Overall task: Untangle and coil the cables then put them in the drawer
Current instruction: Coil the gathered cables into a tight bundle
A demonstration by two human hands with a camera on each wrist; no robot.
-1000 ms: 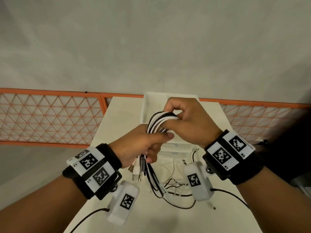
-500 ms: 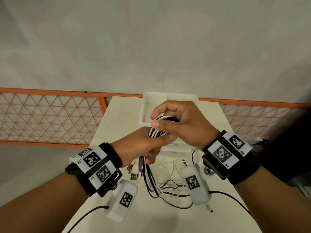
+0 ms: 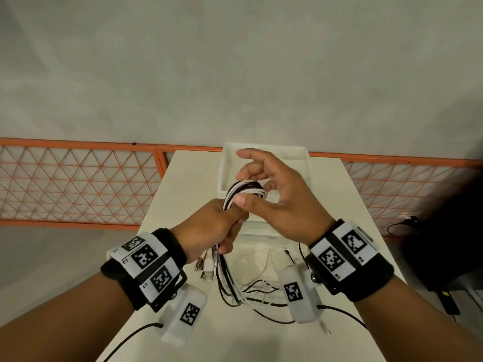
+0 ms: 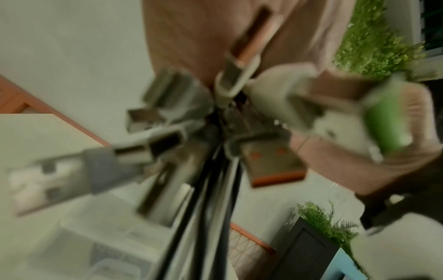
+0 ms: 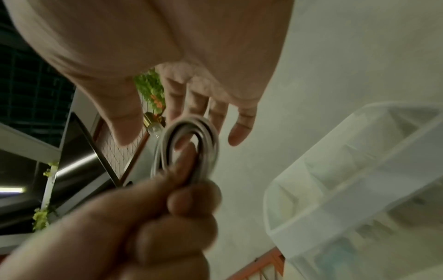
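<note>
My left hand (image 3: 214, 226) grips a bundle of black and white cables (image 3: 244, 190), folded into a loop that stands up out of the fist. Several USB plugs (image 3: 206, 270) hang below that fist; they fill the left wrist view as blurred USB plugs (image 4: 271, 161). My right hand (image 3: 277, 199) hovers at the loop with spread, relaxed fingers, its thumb by the loop's front. In the right wrist view the loop (image 5: 189, 136) stands before my open fingers (image 5: 239, 128), pinched by the left hand (image 5: 143, 217). The cables' tails (image 3: 261, 291) trail tangled onto the table.
A white translucent drawer unit (image 3: 227, 165) stands on the pale table (image 3: 188, 178) just behind my hands; the right wrist view shows the drawer unit (image 5: 359, 170) too. An orange lattice fence (image 3: 78, 184) runs behind the table. A dark object lies at the right edge (image 3: 444, 257).
My right hand has let go of the loop it was pinching and spread its fingers. The left hand keeps its grip on the bundle.
</note>
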